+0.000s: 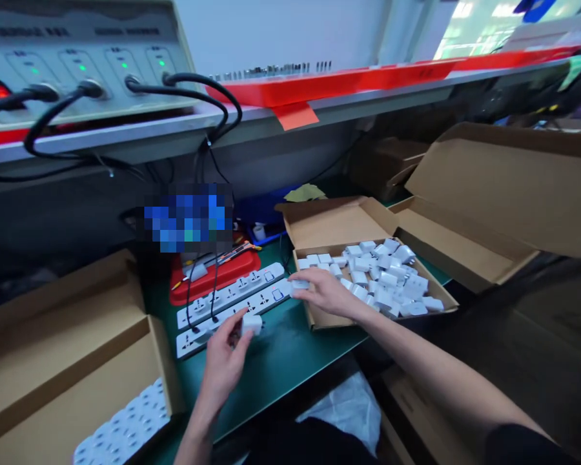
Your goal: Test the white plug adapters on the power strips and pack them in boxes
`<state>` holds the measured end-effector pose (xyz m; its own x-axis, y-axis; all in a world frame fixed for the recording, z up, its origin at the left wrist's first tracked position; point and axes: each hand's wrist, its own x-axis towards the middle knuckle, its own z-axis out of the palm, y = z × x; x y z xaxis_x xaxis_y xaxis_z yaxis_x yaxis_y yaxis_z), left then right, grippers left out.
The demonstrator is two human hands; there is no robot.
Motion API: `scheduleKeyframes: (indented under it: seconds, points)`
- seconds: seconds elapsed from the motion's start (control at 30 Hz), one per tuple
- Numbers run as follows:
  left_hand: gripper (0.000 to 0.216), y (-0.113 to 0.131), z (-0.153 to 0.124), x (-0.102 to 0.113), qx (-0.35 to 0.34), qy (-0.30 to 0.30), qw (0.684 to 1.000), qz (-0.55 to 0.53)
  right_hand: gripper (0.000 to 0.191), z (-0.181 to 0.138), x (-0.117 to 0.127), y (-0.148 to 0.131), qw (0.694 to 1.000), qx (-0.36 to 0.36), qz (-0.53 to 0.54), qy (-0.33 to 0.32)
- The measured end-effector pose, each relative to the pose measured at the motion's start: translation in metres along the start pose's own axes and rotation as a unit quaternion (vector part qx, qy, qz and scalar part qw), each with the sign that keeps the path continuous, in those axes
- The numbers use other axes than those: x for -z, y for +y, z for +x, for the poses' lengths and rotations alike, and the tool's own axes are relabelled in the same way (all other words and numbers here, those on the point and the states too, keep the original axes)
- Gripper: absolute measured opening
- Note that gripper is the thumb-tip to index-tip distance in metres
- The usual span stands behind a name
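Nearest the camera, short of the front power strip (232, 315), a white plastic bag (351, 407) lies below the bench edge. To the strip's left, an open carton (53, 361) holds a white moulded tray (126, 426). The left hand (223, 363) grips a white adapter (250, 323) between thumb and fingers at the strip's near edge, about midway along it. The right hand (325, 292) pinches a second adapter (300, 284) at the strip's right end, touching it or just off it; I cannot tell which. Right of the strip, an open box (336, 223) is filled with loose adapters (387, 278). Just behind the strip lies a rear strip (230, 290), then a red tray (223, 274). Far beyond the strip, on a shelf, stands a grey tester (77, 58) with black cables (126, 90) plugged into its front.
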<state>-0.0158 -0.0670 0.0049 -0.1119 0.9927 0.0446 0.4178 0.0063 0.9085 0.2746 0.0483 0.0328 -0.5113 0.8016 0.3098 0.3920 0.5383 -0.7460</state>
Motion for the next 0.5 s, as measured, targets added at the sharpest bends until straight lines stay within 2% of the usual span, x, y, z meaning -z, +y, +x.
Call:
scheduleKeyframes:
  seconds: [0.1,0.2,0.37,0.5]
  points:
    - [0.043,-0.012,0.000,0.011,-0.085,0.039,0.974,0.208,0.032,0.023,-0.026,-0.001,0.994,0.026,-0.089,-0.061]
    - [0.037,-0.013,0.012,0.008,-0.140,0.023,0.932,0.333,0.036,0.041,-0.051,0.001,0.984,0.037,-0.146,-0.092]
    - [0.037,-0.005,0.038,-0.003,-0.103,-0.034,0.878,0.467,0.037,0.055,-0.076,0.001,0.969,0.057,-0.198,-0.133]
    - [0.032,0.001,0.050,-0.006,-0.078,-0.057,0.859,0.502,0.035,0.058,-0.084,0.000,0.957,0.063,-0.234,-0.159]
